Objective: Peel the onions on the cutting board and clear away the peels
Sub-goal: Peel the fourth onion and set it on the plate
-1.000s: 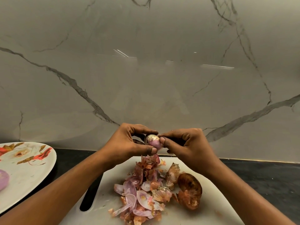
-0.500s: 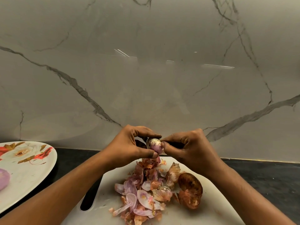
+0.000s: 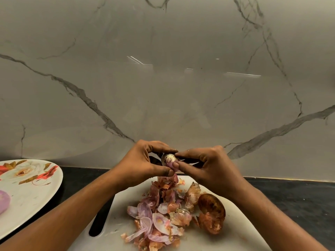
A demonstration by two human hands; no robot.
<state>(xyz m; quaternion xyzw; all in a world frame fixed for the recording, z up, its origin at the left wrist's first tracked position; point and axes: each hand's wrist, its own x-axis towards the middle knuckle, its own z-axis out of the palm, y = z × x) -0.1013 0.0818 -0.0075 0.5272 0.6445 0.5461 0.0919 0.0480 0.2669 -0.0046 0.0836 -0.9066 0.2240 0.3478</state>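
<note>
Plate (image 3: 36, 196) cut off left; cutting board (image 3: 235, 238), bottom.

We find bare cutting board (image 3: 117, 211) left of the peel pile (image 3: 163, 214); the brown onion (image 3: 211, 212) crowds its right, and the plate (image 3: 27, 196) stands farther left.

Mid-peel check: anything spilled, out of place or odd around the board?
Nothing stands out. The left hand and right hand hold the small onion above the cutting board. The peels lie heaped on the board, with none visible on the dark counter.
</note>
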